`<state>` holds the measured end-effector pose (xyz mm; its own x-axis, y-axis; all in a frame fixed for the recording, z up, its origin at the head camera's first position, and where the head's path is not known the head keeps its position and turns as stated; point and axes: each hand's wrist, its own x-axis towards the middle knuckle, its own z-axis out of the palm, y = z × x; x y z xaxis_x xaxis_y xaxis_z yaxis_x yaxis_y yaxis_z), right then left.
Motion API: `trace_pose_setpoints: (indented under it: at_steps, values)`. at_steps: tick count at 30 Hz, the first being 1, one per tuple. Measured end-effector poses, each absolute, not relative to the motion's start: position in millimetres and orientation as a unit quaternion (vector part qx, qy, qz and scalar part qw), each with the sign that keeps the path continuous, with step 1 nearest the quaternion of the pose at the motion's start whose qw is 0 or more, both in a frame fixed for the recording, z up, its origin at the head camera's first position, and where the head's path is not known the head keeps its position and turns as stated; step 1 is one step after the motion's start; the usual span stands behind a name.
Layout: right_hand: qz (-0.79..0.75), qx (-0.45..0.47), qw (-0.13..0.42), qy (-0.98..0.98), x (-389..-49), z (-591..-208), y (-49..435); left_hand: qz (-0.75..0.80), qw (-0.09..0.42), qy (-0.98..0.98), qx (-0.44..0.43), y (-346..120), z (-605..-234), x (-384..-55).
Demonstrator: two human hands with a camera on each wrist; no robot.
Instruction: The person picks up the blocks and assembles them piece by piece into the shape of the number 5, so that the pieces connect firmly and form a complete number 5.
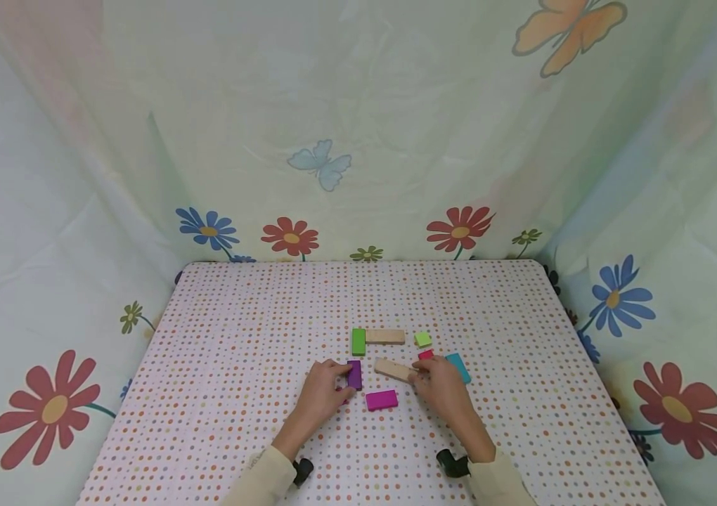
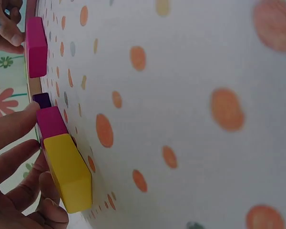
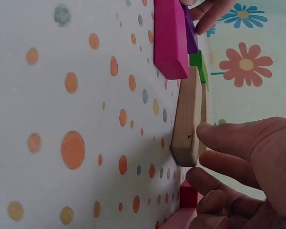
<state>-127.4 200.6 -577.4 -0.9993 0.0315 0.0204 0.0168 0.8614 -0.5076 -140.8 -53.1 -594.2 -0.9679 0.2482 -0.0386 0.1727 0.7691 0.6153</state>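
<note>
Just below the head view's centre, the left hand pinches a purple block — the right hand grips a plain wooden plank by its right end. Both look light, stiff, sturdy — opposite edges should suit fingertips.

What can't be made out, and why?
Head view: yellow block, apparently hidden by the left hand.
Head view: red block, partly covered by the right hand.
Left wrist view: purple block, mostly behind the nearer magenta block.
Right wrist view: far wooden block, mostly behind the near wooden block.
Right wrist view: pink piece, cut off by the bottom edge.
</note>
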Motion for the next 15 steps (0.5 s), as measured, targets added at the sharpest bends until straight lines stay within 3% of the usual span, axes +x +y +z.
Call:
trace_pose_setpoints:
  at_steps: [15]
  values:
    - [0.255, -0.021, -0.003, -0.967, -129.9, -583.4, 196.4, 0.311, 0.038, 0.941, 0.128, -47.9, -595.4, -144.8]
